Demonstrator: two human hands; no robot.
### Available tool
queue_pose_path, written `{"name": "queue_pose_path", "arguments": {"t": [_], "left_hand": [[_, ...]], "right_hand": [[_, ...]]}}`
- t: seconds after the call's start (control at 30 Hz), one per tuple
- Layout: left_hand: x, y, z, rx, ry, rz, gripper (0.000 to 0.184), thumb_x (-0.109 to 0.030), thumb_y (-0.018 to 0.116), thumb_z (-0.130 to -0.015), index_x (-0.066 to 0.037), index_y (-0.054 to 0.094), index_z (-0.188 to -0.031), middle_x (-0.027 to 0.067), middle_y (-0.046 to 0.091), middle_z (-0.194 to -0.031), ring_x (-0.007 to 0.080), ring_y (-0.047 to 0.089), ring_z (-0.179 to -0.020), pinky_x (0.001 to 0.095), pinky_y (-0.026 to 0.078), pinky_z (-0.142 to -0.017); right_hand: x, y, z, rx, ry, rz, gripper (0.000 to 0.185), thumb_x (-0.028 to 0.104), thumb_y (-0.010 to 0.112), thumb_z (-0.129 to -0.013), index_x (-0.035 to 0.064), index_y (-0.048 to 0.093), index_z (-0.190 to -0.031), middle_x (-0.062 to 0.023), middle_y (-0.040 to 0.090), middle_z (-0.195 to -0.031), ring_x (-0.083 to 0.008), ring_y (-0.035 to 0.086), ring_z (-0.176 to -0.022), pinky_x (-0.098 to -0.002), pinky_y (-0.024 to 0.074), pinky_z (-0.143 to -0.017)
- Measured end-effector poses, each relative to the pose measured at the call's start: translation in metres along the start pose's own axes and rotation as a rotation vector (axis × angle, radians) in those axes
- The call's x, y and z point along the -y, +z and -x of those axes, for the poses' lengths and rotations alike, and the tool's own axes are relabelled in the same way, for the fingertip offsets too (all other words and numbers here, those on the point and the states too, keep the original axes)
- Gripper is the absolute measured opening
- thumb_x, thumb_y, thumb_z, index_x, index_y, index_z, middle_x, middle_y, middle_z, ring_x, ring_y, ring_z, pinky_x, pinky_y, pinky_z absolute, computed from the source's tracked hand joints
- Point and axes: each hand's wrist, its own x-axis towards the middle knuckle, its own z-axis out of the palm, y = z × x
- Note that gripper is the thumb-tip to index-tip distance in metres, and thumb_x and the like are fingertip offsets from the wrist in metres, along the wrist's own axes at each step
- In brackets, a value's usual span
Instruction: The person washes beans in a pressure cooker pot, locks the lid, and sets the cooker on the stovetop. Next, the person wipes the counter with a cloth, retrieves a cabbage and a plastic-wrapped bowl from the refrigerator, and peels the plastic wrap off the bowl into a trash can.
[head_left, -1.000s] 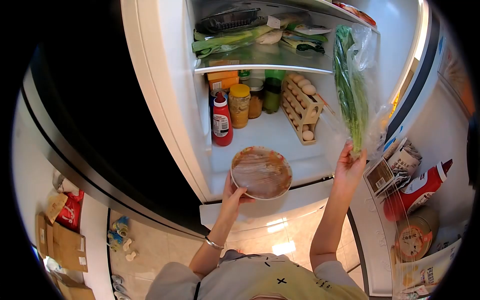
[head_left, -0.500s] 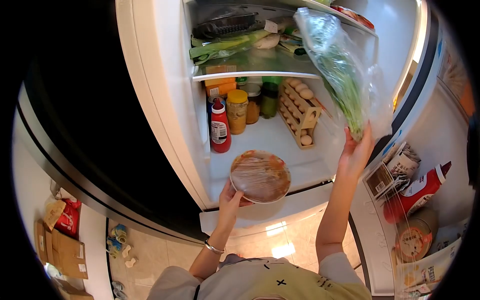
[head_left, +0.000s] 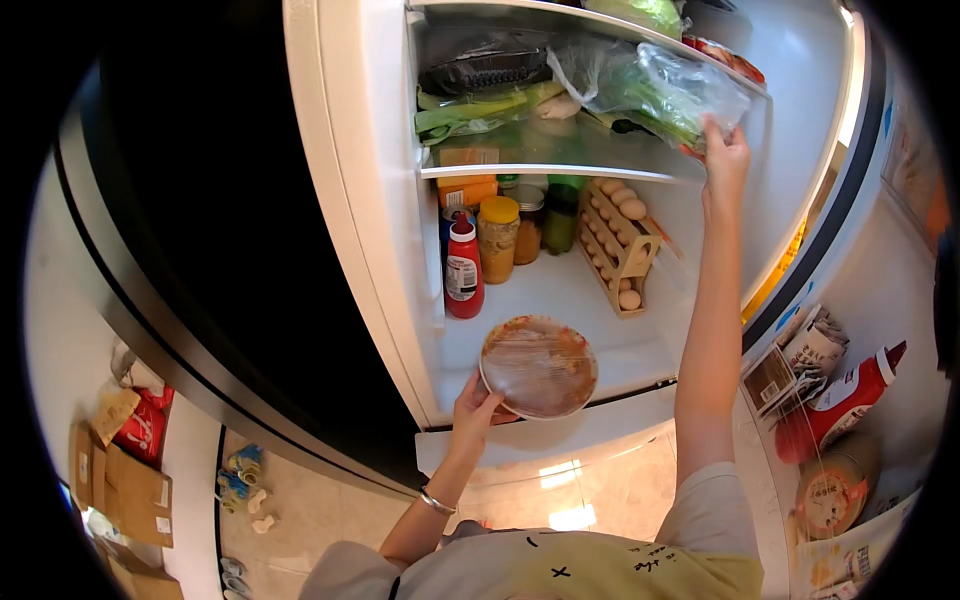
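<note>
My left hand [head_left: 477,410] grips the rim of a bowl covered with plastic wrap [head_left: 540,367], held tilted in front of the lower shelf. Up at the right end of the middle shelf, my right hand [head_left: 722,150] is closed on a clear plastic bag of green vegetables [head_left: 665,100]. The bag lies partly over that shelf, its leafy end toward the back. Long green leeks [head_left: 480,110] and a black plastic tray [head_left: 490,68] are to its left.
Below stand a red squeeze bottle [head_left: 463,275], a yellow-lidded jar [head_left: 498,240], other jars and an egg rack [head_left: 618,245]. The glass shelf edge [head_left: 540,172] runs above them. The open door at right holds a red bottle [head_left: 840,400] and a tub [head_left: 835,495].
My right hand has moved up and inward with the bag of greens, from in front of the fridge onto the middle shelf. My left hand still holds the bowl; the camera view has shifted slightly.
</note>
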Motion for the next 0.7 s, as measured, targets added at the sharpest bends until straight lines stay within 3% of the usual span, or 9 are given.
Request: {"name": "queue_pose_path", "arguments": {"t": [0.1,0.2,0.3,0.37,0.5,0.6,0.7], "left_hand": [[0.001,-0.002,0.001,0.002,-0.026,0.001,0.059,-0.003,0.05,-0.08,-0.008,0.026,-0.133,0.0095,0.057,-0.104,0.0179,0.06,-0.077,0.0298,0.056,-0.062],[0.001,-0.001,0.001,-0.011,-0.025,-0.017,0.059,-0.002,0.05,-0.08,-0.008,0.026,-0.133,0.0091,0.057,-0.104,0.0175,0.06,-0.077,0.0296,0.055,-0.063],[-0.002,0.002,0.004,-0.006,-0.011,-0.006,0.057,-0.003,0.051,-0.08,-0.006,0.028,-0.132,0.0097,0.057,-0.101,0.0174,0.06,-0.077,0.0293,0.055,-0.063],[-0.002,0.002,0.006,0.004,0.008,0.013,0.054,-0.004,0.051,-0.079,-0.002,0.031,-0.129,0.0117,0.057,-0.097,0.0184,0.059,-0.079,0.0298,0.056,-0.062],[0.003,0.001,0.004,0.006,0.002,0.019,0.055,-0.004,0.051,-0.08,-0.005,0.029,-0.131,0.0089,0.057,-0.101,0.0163,0.06,-0.076,0.0278,0.055,-0.063],[0.003,0.003,0.004,-0.017,0.032,0.037,0.053,-0.004,0.05,-0.08,-0.002,0.031,-0.13,0.0108,0.057,-0.1,0.018,0.06,-0.077,0.0279,0.055,-0.062],[0.004,0.005,0.006,-0.028,0.032,0.023,0.053,-0.005,0.051,-0.08,-0.002,0.031,-0.13,0.0102,0.056,-0.103,0.0178,0.06,-0.077,0.0279,0.055,-0.064]], "right_hand": [[-0.041,-0.014,-0.039,0.056,-0.189,0.932,0.043,0.035,0.059,-0.077,-0.0011,0.054,-0.1,-0.0174,0.06,-0.091,-0.0365,0.059,-0.07,-0.0414,0.0495,-0.065],[-0.055,-0.017,-0.04,0.218,-0.176,1.271,0.051,0.043,0.058,-0.074,-0.0022,0.055,-0.098,-0.0216,0.058,-0.096,-0.0434,0.056,-0.083,-0.0425,0.0451,-0.075],[-0.039,-0.014,-0.034,0.19,-0.07,1.461,0.057,0.043,0.062,-0.071,-0.0019,0.05,-0.106,-0.0236,0.056,-0.101,-0.0409,0.053,-0.093,-0.041,0.0427,-0.081],[-0.044,-0.022,-0.039,0.131,-0.104,1.308,0.068,0.043,0.064,-0.069,-0.0014,0.042,-0.115,-0.026,0.053,-0.103,-0.0401,0.051,-0.098,-0.0408,0.0417,-0.083],[-0.04,-0.029,-0.032,-0.026,-0.259,1.091,0.086,0.042,0.065,-0.068,-0.0054,0.026,-0.128,-0.0298,0.05,-0.106,-0.0399,0.05,-0.1,-0.0414,0.0415,-0.084],[-0.022,-0.03,-0.009,-0.018,-0.225,0.995,0.083,0.037,0.066,-0.069,-0.0047,0.026,-0.129,-0.028,0.047,-0.112,-0.0387,0.049,-0.101,-0.0408,0.0407,-0.086],[-0.008,-0.027,0.014,-0.099,-0.283,1.093,0.075,0.03,0.066,-0.068,0.004,0.029,-0.129,-0.0202,0.048,-0.113,-0.0342,0.05,-0.1,-0.0401,0.0424,-0.083]]}}
